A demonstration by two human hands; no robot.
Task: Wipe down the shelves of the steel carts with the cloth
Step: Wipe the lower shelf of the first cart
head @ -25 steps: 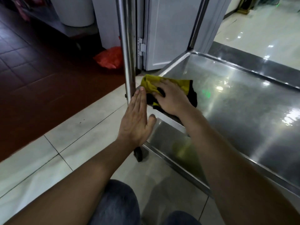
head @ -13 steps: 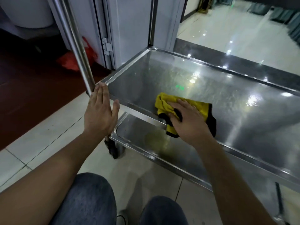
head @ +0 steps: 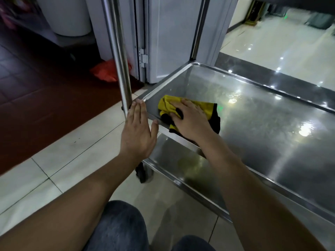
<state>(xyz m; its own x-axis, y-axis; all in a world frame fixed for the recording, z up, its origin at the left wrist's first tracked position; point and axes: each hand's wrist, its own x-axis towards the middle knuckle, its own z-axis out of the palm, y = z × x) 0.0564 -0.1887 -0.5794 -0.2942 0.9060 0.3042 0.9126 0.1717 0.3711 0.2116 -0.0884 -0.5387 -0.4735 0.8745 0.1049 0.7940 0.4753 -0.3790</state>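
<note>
A steel cart fills the right half of the head view, with a shiny middle shelf point(head: 253, 113) and a lower shelf point(head: 181, 160) beneath it. A yellow and black cloth point(head: 168, 105) lies bunched in the near left corner of the middle shelf. My right hand point(head: 190, 120) presses flat on the cloth. My left hand point(head: 138, 131) rests open against the cart's corner, fingers straight, at the foot of the upright steel post point(head: 117, 51).
A black caster wheel point(head: 142, 173) sits under the cart's near corner. A red plastic bag point(head: 107, 71) lies on the dark floor by a white door point(head: 172, 33). My knees are at the bottom edge. Pale tiles spread to the left.
My right hand has slid the cloth from the shelf's front edge back toward the near left corner. My left hand stays on the cart's corner post.
</note>
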